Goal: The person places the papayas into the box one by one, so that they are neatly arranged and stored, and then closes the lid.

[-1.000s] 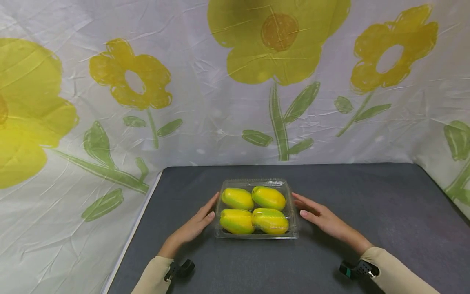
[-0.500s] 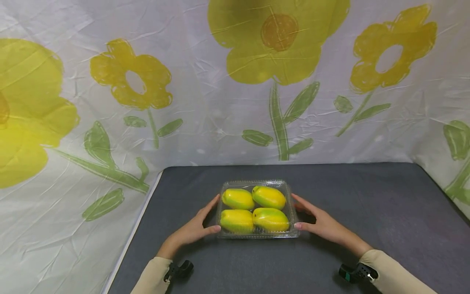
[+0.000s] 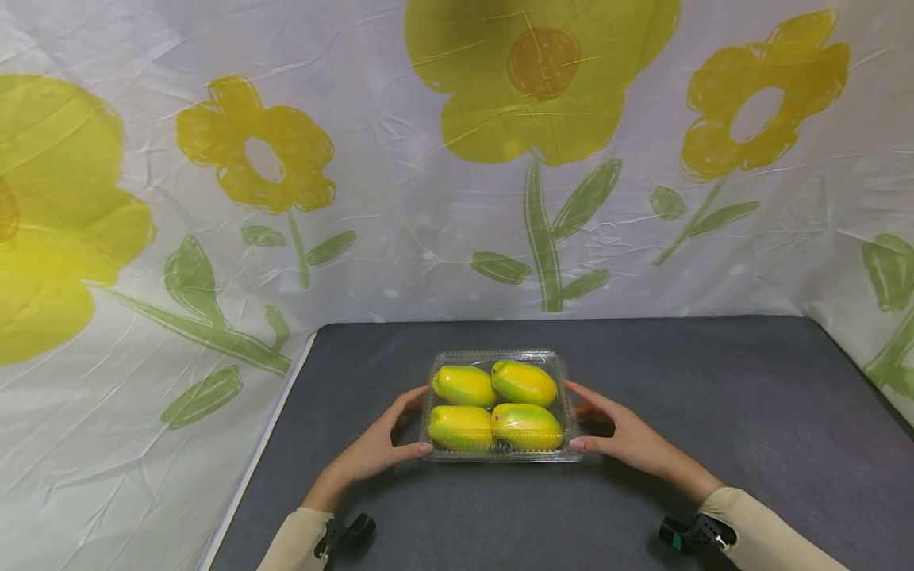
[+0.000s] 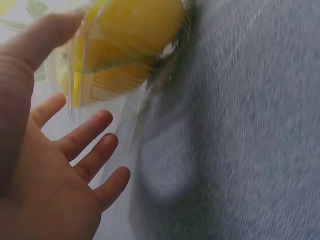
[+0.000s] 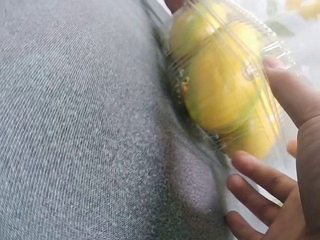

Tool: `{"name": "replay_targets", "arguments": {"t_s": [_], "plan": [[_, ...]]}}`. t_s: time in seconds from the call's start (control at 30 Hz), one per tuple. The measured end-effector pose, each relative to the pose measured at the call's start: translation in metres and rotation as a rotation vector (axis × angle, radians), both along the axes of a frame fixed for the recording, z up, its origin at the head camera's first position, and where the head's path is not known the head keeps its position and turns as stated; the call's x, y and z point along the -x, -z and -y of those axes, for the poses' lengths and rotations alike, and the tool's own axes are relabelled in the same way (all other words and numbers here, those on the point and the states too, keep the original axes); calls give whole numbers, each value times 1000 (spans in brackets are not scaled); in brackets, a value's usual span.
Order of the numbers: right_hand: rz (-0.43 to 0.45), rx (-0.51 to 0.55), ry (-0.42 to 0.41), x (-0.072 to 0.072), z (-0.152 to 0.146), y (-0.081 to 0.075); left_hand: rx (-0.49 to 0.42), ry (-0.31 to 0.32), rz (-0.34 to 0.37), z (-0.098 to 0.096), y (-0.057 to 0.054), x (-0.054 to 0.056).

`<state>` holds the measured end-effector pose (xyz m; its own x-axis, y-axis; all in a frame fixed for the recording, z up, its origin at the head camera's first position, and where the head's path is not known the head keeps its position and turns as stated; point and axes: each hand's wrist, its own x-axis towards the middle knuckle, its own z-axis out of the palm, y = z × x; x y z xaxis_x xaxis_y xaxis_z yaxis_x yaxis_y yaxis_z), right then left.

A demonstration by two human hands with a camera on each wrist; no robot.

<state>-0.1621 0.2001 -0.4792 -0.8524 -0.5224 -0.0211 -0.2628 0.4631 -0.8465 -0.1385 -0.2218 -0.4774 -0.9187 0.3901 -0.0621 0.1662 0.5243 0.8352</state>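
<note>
A clear plastic clamshell box [image 3: 500, 457] sits on the dark grey tabletop, holding several yellow-green mangoes [image 3: 527, 427] in two rows. At its left side, my left hand [image 3: 367, 452] grips the box, thumb at the front corner and index finger farther back. The right hand [image 3: 631, 436] mirrors this on the opposite side, its thumb on the front right corner. In the left wrist view, the left thumb [image 4: 47, 37] meets the box's edge while the lower fingers stay spread apart from it. The right wrist view shows the right thumb [image 5: 290, 90] against the lid's edge.
The dark grey table [image 3: 700, 373] extends around the box. Behind and to the left hangs a white sheet [image 3: 400, 238] printed with yellow flowers. Black straps [image 3: 696, 530] with dark devices circle both wrists, below beige sleeves [image 3: 764, 523].
Both thumbs have moved inward from beside the box onto its front corners, and the fingers have bent more. The box has shifted very slightly to the right.
</note>
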Motion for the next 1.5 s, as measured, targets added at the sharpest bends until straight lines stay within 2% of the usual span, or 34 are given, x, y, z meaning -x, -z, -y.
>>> {"name": "replay_targets", "arguments": {"t_s": [0.13, 0.3, 0.43, 0.6, 0.93, 1.3, 1.5], "plan": [[36, 51, -51, 0, 1, -2, -31, 6, 4, -2, -2, -3], [149, 168, -157, 0, 3, -5, -100, 70, 0, -1, -3, -5], [235, 209, -183, -1, 4, -8, -198, 116, 70, 0, -4, -5], [295, 242, -184, -2, 6, -11, -272, 129, 152, 0, -2, -6], [348, 267, -163, -2, 9, -12, -324, 114, 215, -1, -2, -7], [346, 292, -159, -4, 9, -11, -348, 83, 246, -3, -1, -9], [349, 371, -145, -7, 12, -10, -369, 72, 244, -5, -2, -10]]}}
